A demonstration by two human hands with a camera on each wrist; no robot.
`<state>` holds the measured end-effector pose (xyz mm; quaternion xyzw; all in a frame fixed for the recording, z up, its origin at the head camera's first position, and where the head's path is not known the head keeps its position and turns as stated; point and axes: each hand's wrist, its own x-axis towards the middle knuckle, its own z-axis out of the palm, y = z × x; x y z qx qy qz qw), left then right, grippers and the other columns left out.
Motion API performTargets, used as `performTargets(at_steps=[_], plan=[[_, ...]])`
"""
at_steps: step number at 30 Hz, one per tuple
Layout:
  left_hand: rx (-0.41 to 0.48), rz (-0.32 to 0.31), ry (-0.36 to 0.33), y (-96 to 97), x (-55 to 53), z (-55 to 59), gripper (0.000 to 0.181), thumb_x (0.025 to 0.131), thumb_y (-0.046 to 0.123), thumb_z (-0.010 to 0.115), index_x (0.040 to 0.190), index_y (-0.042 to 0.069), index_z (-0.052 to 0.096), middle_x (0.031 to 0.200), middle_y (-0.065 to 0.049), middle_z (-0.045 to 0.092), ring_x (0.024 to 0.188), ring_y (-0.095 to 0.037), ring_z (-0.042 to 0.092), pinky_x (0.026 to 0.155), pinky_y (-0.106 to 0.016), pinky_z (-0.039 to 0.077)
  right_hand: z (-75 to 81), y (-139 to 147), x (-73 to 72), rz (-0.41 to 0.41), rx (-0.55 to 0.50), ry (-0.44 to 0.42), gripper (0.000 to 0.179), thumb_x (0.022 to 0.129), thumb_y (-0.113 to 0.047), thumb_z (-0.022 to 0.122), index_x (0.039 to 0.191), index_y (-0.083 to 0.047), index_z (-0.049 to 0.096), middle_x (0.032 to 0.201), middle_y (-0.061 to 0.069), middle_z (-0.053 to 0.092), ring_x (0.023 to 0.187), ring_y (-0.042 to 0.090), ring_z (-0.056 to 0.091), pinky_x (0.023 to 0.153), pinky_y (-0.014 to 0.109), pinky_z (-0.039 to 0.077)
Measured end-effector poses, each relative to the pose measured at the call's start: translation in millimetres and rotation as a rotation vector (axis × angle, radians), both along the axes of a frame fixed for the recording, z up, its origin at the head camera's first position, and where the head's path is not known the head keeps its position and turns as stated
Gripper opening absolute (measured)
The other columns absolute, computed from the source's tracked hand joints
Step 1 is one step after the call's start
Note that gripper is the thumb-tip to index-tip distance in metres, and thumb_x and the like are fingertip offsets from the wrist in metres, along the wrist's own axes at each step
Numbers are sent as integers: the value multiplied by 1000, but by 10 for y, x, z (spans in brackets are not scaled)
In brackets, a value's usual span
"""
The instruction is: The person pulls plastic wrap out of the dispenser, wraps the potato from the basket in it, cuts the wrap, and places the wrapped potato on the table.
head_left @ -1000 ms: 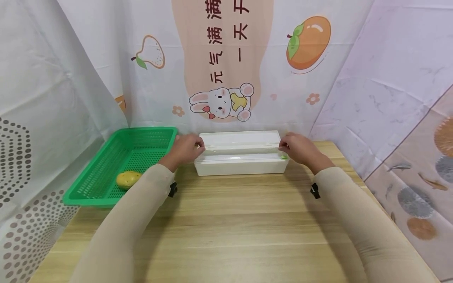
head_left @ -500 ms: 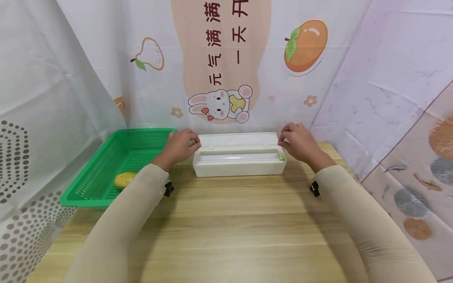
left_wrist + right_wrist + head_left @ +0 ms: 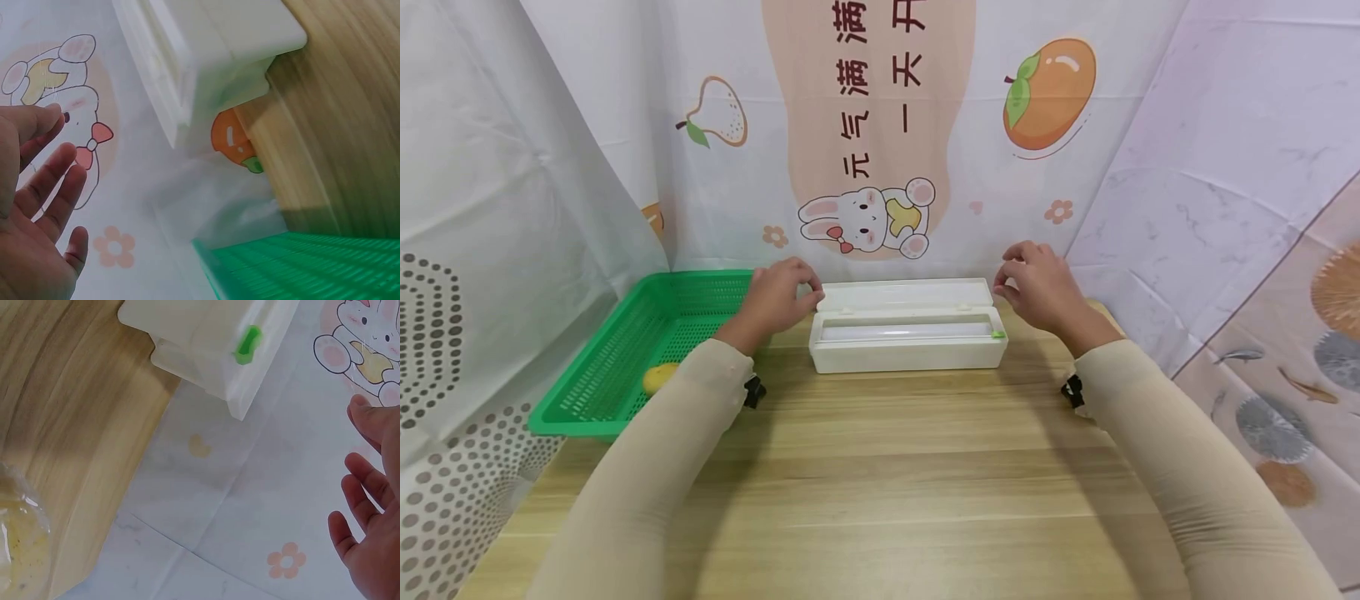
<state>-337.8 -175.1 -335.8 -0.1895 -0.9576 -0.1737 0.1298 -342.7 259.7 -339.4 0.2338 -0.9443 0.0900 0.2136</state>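
Head view: sideways writing [image 3: 854, 79], 元气满满 and 一天, marks the curtain [image 3: 737, 192] behind the white box [image 3: 910, 357] on the counter [image 3: 880, 483]. Left hand [image 3: 778, 298], beside the box's left end, pinches clear film [image 3: 52, 94]; right hand [image 3: 1037, 287], beside its right end, pinches it likewise.

Head cam: high, behind the forearms, tilted forward and down. Widest, farthest view; covers the wood-grain table [image 3: 887, 467], long white plastic box [image 3: 910, 359] and white printed fabric backdrop [image 3: 722, 200].
Left wrist cam: close in, left hand [image 3: 44, 219] at left edge, faces past the box's left end to the backdrop.
Right wrist cam: also close, right hand [image 3: 375, 506] at right edge, faces past the box's right end.
Wrist views are rolled opposite ways.
Overlap: all three share box, table, backdrop; head/left wrist the green perforated plastic basket [image 3: 587, 429]; head/right wrist the small bright-green tab [image 3: 997, 335].
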Motion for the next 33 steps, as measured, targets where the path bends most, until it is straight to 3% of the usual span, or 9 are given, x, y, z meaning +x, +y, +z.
performTargets(at_steps=[11,22,29,33], plan=[[56,2,23,-31,20,86,14,99,29,70,96,17,76,122,-2,65,119,-30,59,100,-57,32,143,10,8,10,-27,3,9,93,-22,79,91,-14,77,136,18,56,120,46,50,91,64,43],[81,-7,101,-27,12,202,13,99,30,71,96,19,77,126,0,68,127,-26,57,100,-58,33,284,41,46,17,-43,32,8,94,-20,78,91,-13,76,137,20,57,128,48,47,97,68,39],[178,-17,131,-19,36,249,13,99,28,72,102,16,77,126,-4,70,129,-30,58,98,-60,32,350,30,68,44,-98,69,8,92,-16,79,90,-10,76,129,21,60,123,45,51,95,66,43],[265,-31,160,4,47,246,15,99,25,72,104,12,77,126,-7,71,139,-34,53,106,-65,30,358,27,73,71,-175,96,7,93,-13,78,90,-7,75,125,22,61,121,46,51,100,65,41]])
